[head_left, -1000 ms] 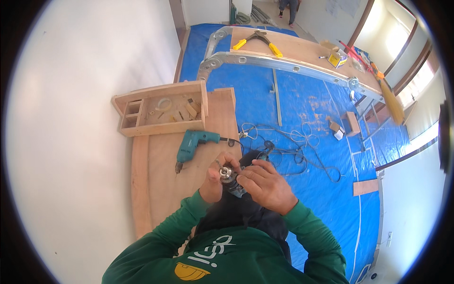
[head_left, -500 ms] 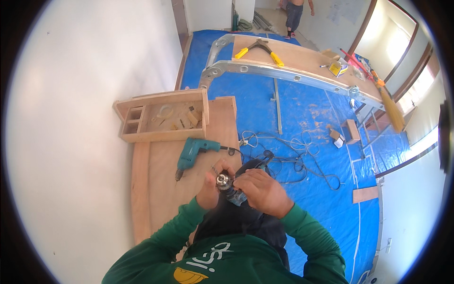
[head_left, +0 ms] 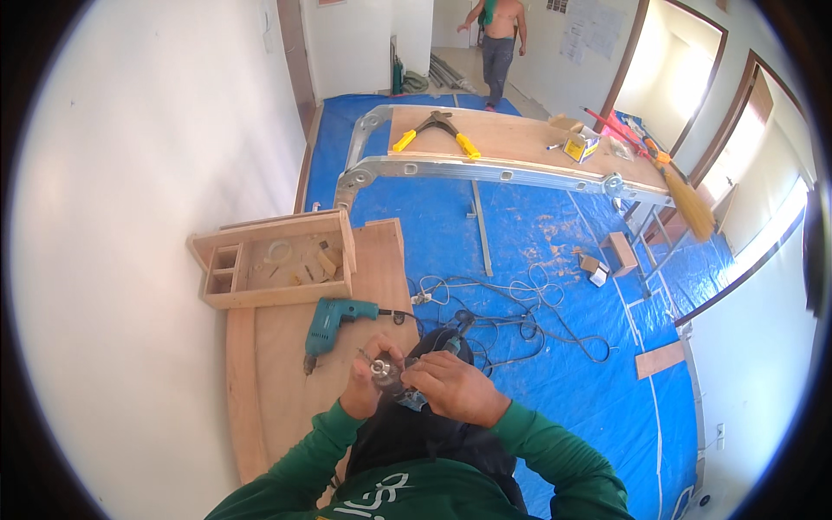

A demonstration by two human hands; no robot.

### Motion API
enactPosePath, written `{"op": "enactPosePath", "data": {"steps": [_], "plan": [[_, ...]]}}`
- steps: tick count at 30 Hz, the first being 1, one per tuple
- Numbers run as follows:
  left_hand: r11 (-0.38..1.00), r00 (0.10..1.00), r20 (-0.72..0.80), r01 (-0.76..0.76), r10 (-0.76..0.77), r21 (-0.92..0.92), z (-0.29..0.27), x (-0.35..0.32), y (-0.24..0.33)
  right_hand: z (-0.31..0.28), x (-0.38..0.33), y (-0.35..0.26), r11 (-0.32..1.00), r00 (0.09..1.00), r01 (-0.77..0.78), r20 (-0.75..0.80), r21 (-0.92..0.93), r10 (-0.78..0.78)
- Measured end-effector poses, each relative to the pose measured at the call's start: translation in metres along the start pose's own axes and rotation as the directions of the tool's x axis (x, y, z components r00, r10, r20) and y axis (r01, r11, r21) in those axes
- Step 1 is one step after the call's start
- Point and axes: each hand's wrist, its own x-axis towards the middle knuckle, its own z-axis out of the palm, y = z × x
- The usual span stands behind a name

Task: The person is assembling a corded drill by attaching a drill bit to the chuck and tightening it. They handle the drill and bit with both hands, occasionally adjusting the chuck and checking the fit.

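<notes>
A second power drill lies against my lap, its round silver chuck (head_left: 380,370) facing up and part of its teal body (head_left: 413,400) showing below. My left hand (head_left: 362,387) curls around the chuck from the left, and a thin bit-like rod (head_left: 365,354) sticks out by its fingers. Closed in a pinch, my right hand (head_left: 458,386) presses at the chuck's right side; whatever is between its fingers is hidden. Just beyond my left hand, a teal corded drill (head_left: 329,328) rests on a plywood board (head_left: 286,364).
A wooden tray (head_left: 276,301) holds tape and small pieces. Cords (head_left: 537,322) tangle on the blue sheet (head_left: 572,407). Ahead stands a metal-framed platform (head_left: 511,172) carrying yellow-handled cutters (head_left: 438,130), a small box (head_left: 581,146) and a broom (head_left: 689,204). A person (head_left: 498,52) stands farther back.
The view has tilted up, so the room sits lower in the picture. Both hands remain at the chuck. The person at the back shows more fully.
</notes>
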Motion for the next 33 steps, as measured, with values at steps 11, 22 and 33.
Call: {"op": "enactPosePath", "data": {"steps": [11, 22, 33], "plan": [[0.997, 0.999, 0.037, -0.023, 0.021, 0.076, -0.003, 0.001, 0.000, 0.011, -0.007, -0.005, 0.994, 0.994, -0.095, -0.056, 0.060, 0.099], [0.995, 0.997, 0.073, -0.028, 0.021, 0.094, -0.009, -0.005, -0.008, 0.004, -0.006, -0.004, 0.995, 0.996, -0.088, -0.038, -0.038, 0.086], [0.972, 0.996, 0.084, -0.035, 0.016, 0.232, 0.007, -0.004, 0.001, -0.011, -0.010, -0.012, 0.995, 0.994, -0.094, -0.050, -0.016, 0.093]]}}
